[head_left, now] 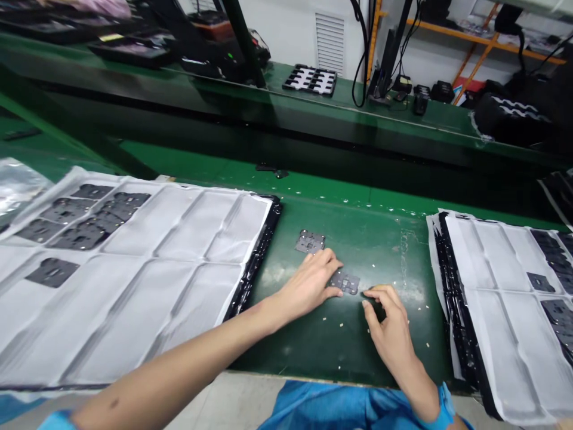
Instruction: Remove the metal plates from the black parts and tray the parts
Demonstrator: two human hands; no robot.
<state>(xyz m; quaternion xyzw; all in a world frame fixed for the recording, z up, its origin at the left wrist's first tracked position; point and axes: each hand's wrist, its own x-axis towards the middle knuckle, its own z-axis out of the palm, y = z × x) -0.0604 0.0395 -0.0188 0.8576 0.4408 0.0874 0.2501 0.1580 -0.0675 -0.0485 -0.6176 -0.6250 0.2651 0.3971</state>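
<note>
On the green table lies a thin dark grey plate [347, 282] with small cut-outs. My left hand [313, 278] grips its left edge, with the index finger at the far side and the thumb at the near side. Just right of the plate, my right hand [391, 322] is closed in a pinch, its thumb and index tips almost together. Anything between those tips is too small to make out. A second dark grey plate [310, 240] rests just beyond my left hand.
Stacked trays with white liner [179, 227] stand at the left, several dark plates [54, 272] in their compartments. Another lined tray stack [477, 257] stands at the right, also with plates. Tiny pale bits [341, 325] are scattered on the table. A raised green shelf [304, 110] runs behind.
</note>
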